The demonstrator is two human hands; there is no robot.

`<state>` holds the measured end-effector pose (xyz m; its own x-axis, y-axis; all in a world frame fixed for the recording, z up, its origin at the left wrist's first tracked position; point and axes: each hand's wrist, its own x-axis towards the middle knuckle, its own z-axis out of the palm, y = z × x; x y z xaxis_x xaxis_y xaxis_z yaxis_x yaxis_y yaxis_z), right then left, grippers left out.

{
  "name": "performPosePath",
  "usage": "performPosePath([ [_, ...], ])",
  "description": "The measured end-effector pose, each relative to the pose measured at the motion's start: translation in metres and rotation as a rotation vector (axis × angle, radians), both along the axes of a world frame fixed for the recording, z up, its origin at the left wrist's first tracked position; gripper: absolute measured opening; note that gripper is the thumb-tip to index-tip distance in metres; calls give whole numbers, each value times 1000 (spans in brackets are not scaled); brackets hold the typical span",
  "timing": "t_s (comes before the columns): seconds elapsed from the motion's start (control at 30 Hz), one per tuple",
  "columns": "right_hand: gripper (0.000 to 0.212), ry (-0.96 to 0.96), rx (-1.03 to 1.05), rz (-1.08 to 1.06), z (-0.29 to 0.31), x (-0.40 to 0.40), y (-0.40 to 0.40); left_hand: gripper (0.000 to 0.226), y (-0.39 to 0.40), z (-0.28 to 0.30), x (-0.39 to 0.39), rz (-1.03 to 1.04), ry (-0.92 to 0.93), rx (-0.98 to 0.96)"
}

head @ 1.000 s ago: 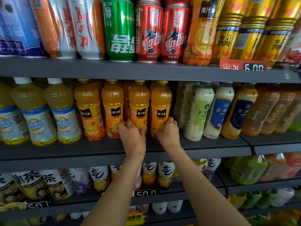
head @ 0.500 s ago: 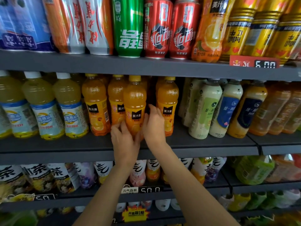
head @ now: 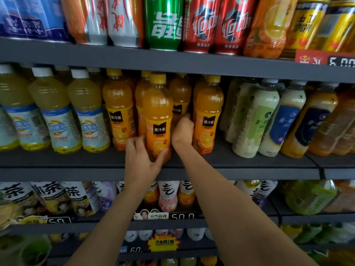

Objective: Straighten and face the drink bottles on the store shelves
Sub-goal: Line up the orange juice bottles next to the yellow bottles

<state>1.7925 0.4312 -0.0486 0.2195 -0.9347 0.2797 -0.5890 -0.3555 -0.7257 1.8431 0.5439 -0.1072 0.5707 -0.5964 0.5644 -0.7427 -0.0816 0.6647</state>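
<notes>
- Shelf (head: 76, 166): the front bottle (head: 158, 120) stands near its lip; a hard tug could tip it off
- Left hand (head: 141, 160) grips that bottle low; right hand (head: 182, 131) curls round a rear bottle (head: 179, 96), which could knock its neighbours over

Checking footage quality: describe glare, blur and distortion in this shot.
Head view: wide-angle lens bows the dark grey metal shelf; glare streaks the shiny red drink cans; edge bottles smear soft; the orange plastic juice bottle in the left hand stays sharp, label legible.
</notes>
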Motion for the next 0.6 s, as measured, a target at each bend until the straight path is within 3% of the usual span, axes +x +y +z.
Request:
performPosePath([
  [0.23,42,15,99,47,5,3,-1,66,3,5,-1,-7,-20,34],
  [0.43,44,-56,150,98,6,-11,11,67,5,9,-5,43,-58,81],
  [0.6,41,-124,36,186,3,-49,37,62,-10,13,-23,75,-82,98],
])
